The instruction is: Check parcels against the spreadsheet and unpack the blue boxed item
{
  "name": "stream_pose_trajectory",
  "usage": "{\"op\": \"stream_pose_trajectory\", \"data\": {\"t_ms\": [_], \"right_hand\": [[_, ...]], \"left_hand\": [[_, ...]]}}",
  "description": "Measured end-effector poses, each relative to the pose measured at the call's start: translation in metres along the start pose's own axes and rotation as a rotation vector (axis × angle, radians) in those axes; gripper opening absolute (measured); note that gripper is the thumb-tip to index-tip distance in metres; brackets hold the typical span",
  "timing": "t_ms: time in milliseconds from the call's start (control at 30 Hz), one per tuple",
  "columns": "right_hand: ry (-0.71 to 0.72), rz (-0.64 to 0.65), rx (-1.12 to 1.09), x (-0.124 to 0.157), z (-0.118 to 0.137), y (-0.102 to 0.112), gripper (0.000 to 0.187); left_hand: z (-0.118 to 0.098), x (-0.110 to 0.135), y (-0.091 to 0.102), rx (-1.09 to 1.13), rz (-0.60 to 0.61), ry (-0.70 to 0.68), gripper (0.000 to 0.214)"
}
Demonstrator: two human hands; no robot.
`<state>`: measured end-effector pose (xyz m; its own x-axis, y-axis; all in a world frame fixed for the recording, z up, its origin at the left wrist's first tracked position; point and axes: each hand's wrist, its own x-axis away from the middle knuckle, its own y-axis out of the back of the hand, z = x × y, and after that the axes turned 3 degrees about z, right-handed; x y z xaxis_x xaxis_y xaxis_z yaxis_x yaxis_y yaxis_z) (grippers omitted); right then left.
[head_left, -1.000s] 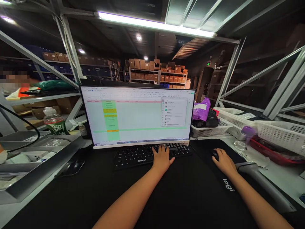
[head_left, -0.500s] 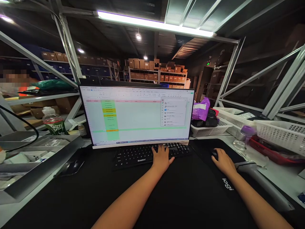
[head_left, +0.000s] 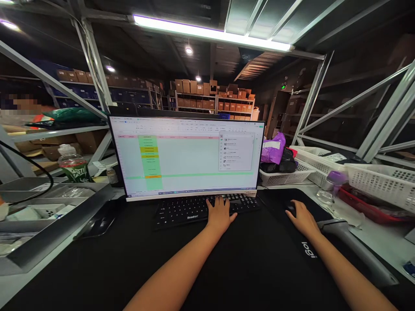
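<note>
My left hand (head_left: 219,214) lies flat on the right part of a black keyboard (head_left: 191,208), fingers spread over the keys. My right hand (head_left: 301,218) is curled over a black mouse (head_left: 291,208) on a black desk mat (head_left: 246,259). Straight ahead stands a monitor (head_left: 188,155) showing a green spreadsheet with a small list panel at its right.
White baskets (head_left: 292,177) with purple and black bags stand at the right, beside a purple-capped bottle (head_left: 333,181). A grey handheld scanner (head_left: 346,242) lies near my right forearm. A second mouse (head_left: 100,222), a metal tray (head_left: 48,216) and a drink bottle (head_left: 73,166) are at the left.
The list panel on the monitor shows slightly different rows. My right hand has shifted a little to the left on the mouse. My left hand stays on the keyboard.
</note>
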<state>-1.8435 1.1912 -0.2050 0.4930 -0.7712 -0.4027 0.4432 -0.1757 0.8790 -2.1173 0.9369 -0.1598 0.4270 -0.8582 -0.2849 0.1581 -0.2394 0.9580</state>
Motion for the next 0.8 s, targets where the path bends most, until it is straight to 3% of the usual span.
{"op": "stream_pose_trajectory", "data": {"t_ms": [533, 800], "right_hand": [[-0.025, -0.025, -0.015, -0.001, 0.003, 0.003, 0.046], [0.016, -0.080, -0.020, -0.003, -0.008, -0.009, 0.046]], "left_hand": [[0.000, -0.001, -0.002, 0.004, -0.013, 0.004, 0.068], [0.001, -0.001, -0.005, 0.008, -0.014, 0.005, 0.068]]}}
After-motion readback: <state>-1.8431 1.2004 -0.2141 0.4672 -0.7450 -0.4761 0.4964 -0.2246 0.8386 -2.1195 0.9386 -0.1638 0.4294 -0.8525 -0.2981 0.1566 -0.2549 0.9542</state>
